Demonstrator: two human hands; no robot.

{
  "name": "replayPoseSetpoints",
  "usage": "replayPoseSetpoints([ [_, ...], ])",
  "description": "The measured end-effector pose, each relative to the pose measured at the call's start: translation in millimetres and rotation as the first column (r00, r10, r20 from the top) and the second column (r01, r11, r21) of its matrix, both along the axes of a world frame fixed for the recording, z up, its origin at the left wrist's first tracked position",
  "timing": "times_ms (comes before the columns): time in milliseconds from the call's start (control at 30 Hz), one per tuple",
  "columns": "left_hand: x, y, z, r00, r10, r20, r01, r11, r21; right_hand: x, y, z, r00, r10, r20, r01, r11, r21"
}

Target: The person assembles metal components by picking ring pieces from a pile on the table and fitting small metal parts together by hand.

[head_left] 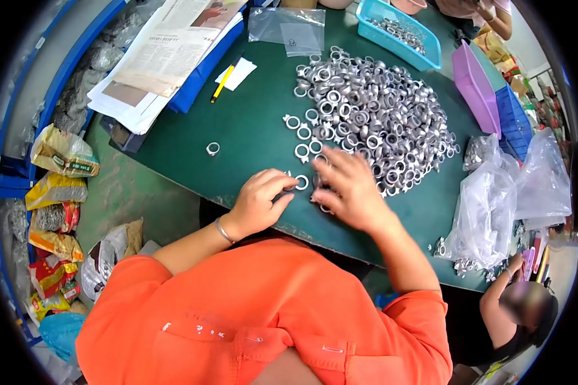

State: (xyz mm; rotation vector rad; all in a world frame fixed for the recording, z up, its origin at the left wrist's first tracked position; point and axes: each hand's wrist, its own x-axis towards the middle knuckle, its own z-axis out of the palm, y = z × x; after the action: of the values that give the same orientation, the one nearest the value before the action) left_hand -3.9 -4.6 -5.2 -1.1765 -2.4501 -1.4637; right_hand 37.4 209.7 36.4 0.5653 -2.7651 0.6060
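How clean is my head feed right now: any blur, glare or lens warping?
Head view: strong fisheye distortion, blackened corners, blue rack bowed at left; right hand looks slightly soft, perhaps from motion; whitish highlights on the clear plastic bag; co-worker's head blurred at lower right; piled metal rings fairly distinct.

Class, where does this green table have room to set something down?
Free: the patch between paper slip and left hand, around one lone ring; a smaller one between ring heap and plastic bags. Crowded: the heap and around the bags.
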Motion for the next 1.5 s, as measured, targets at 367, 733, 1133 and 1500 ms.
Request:
replayPoseSetpoints([
  [367,-32.9,21.8,26.0,0.999,0.032,-0.008,-0.032,0.999,-0.01,59.5,-14.1,-26.6,0.953,-0.281,-0.11,0.275,0.959,-0.071],
  [733,-73.9,41.1,-8.1,0.99,0.142,-0.021,-0.143,0.986,-0.085,62.1,-31.0,-46.7,0.924,-0.38,-0.03,0.377,0.923,-0.079],
  [1133,12.2,26.2,1.9,0.962,-0.268,-0.061,0.255,0.953,-0.165,87.4,-21.8,-33.3,0.897,-0.442,-0.003,0.441,0.897,-0.035],
  [1500,13.8,30.9,9.0,0.97,-0.108,-0.217,0.105,0.994,-0.027,124.7,13.5,-37.0,0.756,-0.65,0.072,0.617,0.672,-0.411],
])
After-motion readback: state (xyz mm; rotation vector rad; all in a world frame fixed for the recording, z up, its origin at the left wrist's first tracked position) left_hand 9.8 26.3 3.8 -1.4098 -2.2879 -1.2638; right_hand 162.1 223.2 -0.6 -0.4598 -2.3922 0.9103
